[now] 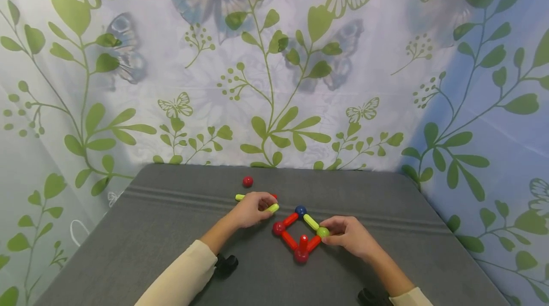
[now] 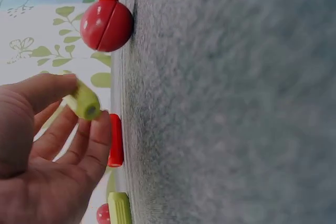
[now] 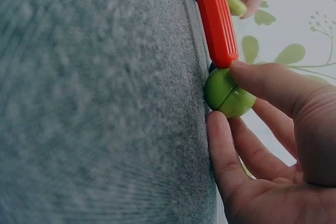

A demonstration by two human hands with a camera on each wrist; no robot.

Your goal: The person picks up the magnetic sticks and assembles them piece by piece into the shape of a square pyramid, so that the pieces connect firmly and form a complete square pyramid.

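Ball (image 1: pixel 247 181) beyond held rod (image 1: pixel 273 208); red rod (image 2: pixel 116 145) part-hidden.

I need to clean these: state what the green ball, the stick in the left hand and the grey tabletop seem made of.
Green ball: probably hard plastic, with a slight gloss and a visible seam.
Yellow-green stick: likely smooth plastic, faintly shiny; its dark end spot may be metal, too blurred to tell.
Grey tabletop: seemingly matte fabric, by its fuzzy grain.

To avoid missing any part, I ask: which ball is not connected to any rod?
The far red ball, beyond the left hand; the other four balls join rods into a diamond.
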